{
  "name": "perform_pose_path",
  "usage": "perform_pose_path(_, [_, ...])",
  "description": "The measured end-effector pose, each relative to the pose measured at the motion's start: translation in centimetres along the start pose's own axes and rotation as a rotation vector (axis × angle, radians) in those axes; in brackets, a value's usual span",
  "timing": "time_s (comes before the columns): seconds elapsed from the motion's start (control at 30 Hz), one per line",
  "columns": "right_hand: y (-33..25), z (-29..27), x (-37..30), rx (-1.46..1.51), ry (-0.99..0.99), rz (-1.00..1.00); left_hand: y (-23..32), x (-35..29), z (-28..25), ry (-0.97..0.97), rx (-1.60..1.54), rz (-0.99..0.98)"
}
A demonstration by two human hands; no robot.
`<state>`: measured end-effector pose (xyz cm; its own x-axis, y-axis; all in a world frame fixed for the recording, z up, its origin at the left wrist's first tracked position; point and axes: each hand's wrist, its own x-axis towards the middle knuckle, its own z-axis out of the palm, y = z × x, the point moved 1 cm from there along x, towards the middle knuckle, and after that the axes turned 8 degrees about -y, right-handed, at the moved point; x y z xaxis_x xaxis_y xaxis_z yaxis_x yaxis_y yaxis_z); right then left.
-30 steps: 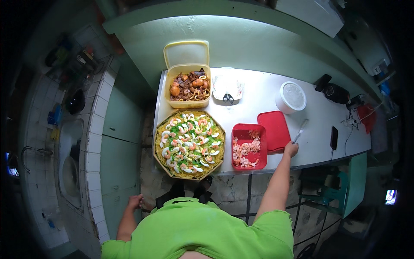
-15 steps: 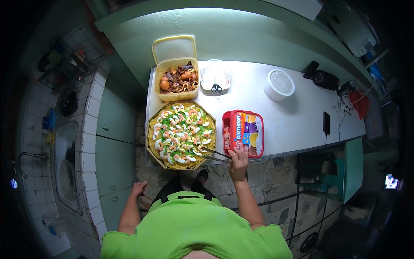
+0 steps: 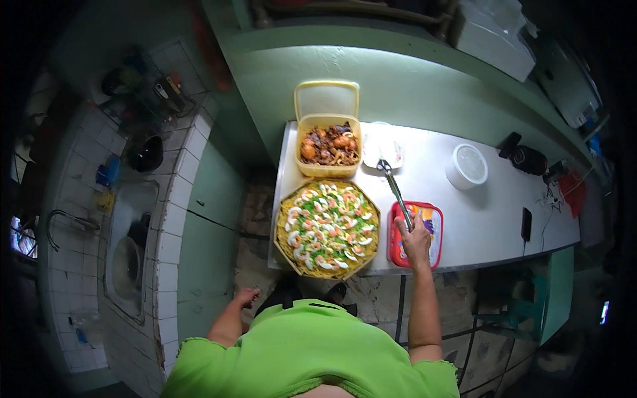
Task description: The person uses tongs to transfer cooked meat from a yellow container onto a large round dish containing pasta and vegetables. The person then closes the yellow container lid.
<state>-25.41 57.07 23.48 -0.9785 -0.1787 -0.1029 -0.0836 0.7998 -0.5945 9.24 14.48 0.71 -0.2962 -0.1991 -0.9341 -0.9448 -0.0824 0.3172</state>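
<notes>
My right hand (image 3: 416, 242) is closed around dark tongs (image 3: 399, 198) above a red-rimmed plastic tub (image 3: 439, 247). The tongs point away from me; their far end overlaps dark-handled scissors (image 3: 383, 164) beside a white container (image 3: 393, 140). Left of the tub lies an octagonal tray (image 3: 288, 260) of yellow noodles, topped with egg slices, shrimp and chopped greens. My hand and the tub's printed lid mostly hide what the tub holds. My left hand (image 3: 247, 296) hangs at my side near the tray's front, fingers curled, with nothing visible in it.
Behind the tray stands a yellow tub (image 3: 328, 171) of brown stewed food, its lid raised. Farther right on the white table (image 3: 491, 219) are a white lidded bucket (image 3: 467, 167), a phone (image 3: 526, 224) and a black speaker (image 3: 529, 159). A tiled sink counter (image 3: 166, 265) runs along the left.
My right hand has swung the tongs from the tray's edge to pointing away, toward the white container. The whole view has shifted, with the table now farther right. My left hand still hangs low.
</notes>
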Motion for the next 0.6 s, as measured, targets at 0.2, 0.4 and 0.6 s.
perform_pose_path(0.2, [-7.3, 4.5, 8.7, -0.215, 0.073, -0.116, 4.5, 3.7, -3.3, -0.099, 0.088, 0.029])
perform_pose_path(0.4, [-12.6, 8.8, 14.1, -0.362, 0.044, -0.049, 8.0, 7.5, -12.7, -0.101, 0.024, 0.147])
perform_pose_path(0.6, [-14.9, 10.1, 15.2, -0.479, 0.021, -0.005, 6.5, 9.2, -20.6, -0.084, 0.005, 0.046])
